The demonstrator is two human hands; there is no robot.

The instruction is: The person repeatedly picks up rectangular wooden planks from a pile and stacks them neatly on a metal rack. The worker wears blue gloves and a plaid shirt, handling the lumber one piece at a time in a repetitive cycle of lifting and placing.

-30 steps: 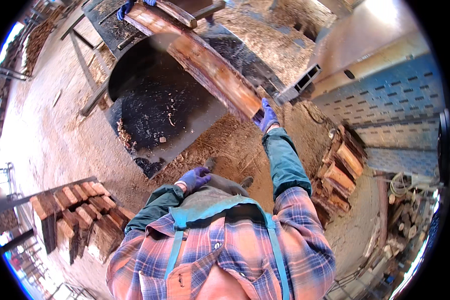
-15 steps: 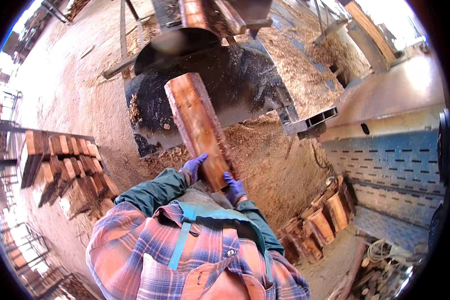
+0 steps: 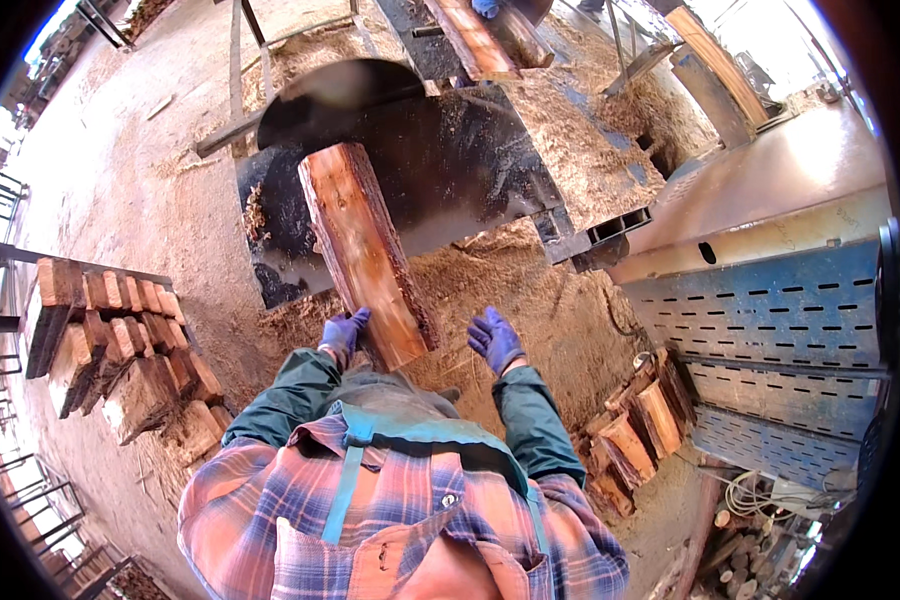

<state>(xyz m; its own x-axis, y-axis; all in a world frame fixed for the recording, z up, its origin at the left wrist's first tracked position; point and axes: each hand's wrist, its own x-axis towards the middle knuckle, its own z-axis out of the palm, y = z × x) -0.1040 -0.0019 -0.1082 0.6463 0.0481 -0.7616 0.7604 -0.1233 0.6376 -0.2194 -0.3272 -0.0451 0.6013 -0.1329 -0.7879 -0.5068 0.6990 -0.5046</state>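
Note:
A thick wooden slab point(image 3: 365, 240) with bark along its sides lies slanted on a black metal plate point(image 3: 460, 170). Its near end juts over the plate's edge toward my apron. At the slab's left edge, near that end, my left hand point(image 3: 343, 332) in a purple glove has its thumb on the wood; its other fingers are partly hidden. My right hand point(image 3: 496, 340), gloved the same way, hovers to the right of the slab, apart from it. It holds nothing and its fingers are loosely spread.
Behind the slab stands a dark round disc point(image 3: 340, 95). Farther off, another person's blue-gloved hand point(image 3: 487, 8) is at a second slab point(image 3: 475, 40). Stacked wood blocks point(image 3: 135, 345) stand left, leaning wood pieces point(image 3: 640, 430) right, beside a perforated blue metal panel point(image 3: 770, 320). Sawdust covers the floor.
My right hand has let go of the slab and moved right and up. The slab and my left hand appear shifted left in view. The far slab appears farther right.

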